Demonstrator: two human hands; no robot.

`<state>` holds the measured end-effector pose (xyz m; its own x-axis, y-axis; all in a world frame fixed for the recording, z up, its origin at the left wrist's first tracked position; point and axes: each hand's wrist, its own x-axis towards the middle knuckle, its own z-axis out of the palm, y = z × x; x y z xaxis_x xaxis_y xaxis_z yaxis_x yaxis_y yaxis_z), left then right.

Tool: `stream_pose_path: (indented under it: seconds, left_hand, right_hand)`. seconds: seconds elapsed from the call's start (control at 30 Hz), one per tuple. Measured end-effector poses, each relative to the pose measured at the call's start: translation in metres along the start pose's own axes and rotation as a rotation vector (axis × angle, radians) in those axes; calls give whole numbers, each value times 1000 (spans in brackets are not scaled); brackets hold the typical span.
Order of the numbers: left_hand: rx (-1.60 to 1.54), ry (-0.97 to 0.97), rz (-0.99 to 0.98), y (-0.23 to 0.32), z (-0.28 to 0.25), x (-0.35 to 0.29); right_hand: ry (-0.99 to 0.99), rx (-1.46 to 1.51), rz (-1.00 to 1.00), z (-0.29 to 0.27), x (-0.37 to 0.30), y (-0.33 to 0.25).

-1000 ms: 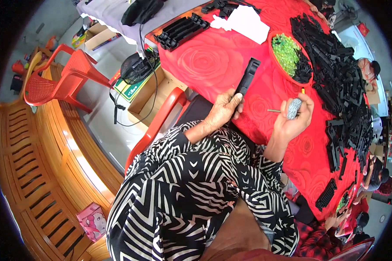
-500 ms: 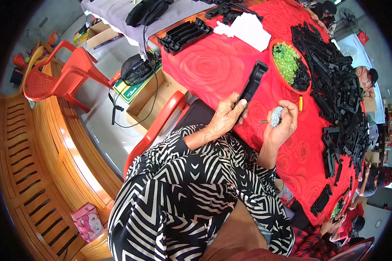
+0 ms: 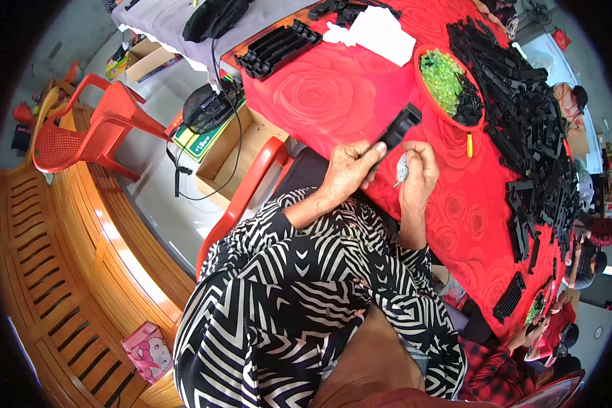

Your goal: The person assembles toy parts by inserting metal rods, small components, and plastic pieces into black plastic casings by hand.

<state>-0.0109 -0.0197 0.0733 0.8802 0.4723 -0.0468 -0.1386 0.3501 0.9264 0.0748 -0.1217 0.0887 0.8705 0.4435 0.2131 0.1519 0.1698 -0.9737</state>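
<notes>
R hand point(image 3: 418, 175) nearer L hand point(image 3: 349, 171); pinching tool point(image 3: 402, 168), blk part point(image 3: 400, 126) resp.; red tblcloth point(image 3: 360, 102), bench point(image 3: 92, 217).

A long, black, hollowed part point(image 3: 398, 128) slants outward from the left grip point(image 3: 351, 167) above the bench point(image 3: 306, 102). Beside it, the right grip point(image 3: 420, 173) holds a thin-tipped tool point(image 3: 402, 168) with a mottled grey handle.

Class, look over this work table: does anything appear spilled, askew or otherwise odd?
Nothing looks clearly spilled; the green pieces sit inside the red basket. What stands out is the black heap to its right, parts jumbled at many angles.
</notes>
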Motion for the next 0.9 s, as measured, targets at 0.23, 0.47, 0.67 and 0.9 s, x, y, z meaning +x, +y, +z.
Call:
stream_pose_path:
  seconds: [0.23,0.47,0.67,0.9]
  left_hand:
    - [-61,-107,-83,-3,-3,11]
    - [-310,-209,-284,-23,-10,13]
    - [-190,-136,-224,-20,-9,14]
    - [-182,-117,-262,-19,-10,13]
  right_hand:
    - [52,-22,-20,-12,-2,0]
    - [-137,-565,-309,5,-14,-35]
    - [-218,-817,-326,0,-3,-19]
    - [-273,-931,-235,-3,-1,-23]
